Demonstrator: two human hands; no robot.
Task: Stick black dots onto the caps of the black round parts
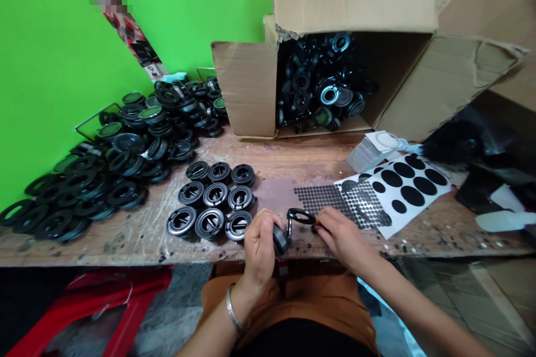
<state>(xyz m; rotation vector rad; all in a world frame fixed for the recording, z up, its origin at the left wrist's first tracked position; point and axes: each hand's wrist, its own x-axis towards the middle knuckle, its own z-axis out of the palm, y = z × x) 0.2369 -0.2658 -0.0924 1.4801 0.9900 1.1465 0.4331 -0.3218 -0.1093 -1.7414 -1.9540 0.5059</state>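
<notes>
My left hand (258,242) is closed around the thick round base (280,239) of a black folding ring holder, tilted on its edge just above the table front. A short hinged arm (290,224) rises from that base to a thin black ring (302,215). The fingertips of my right hand (341,237) pinch the ring's right edge; they partly hide what they grip. Left of my hands, several similar round black holders (215,195) sit in neat rows, their folded metal arms showing on top. My left hand is close to the nearest of them.
A heap of round black parts (154,122) covers the table's left side. Behind stands an open cardboard box (247,89) with more inside. To the right lie a sheet of small black dots (322,203), a white sheet with black discs (433,189) and a stack of cards (368,152).
</notes>
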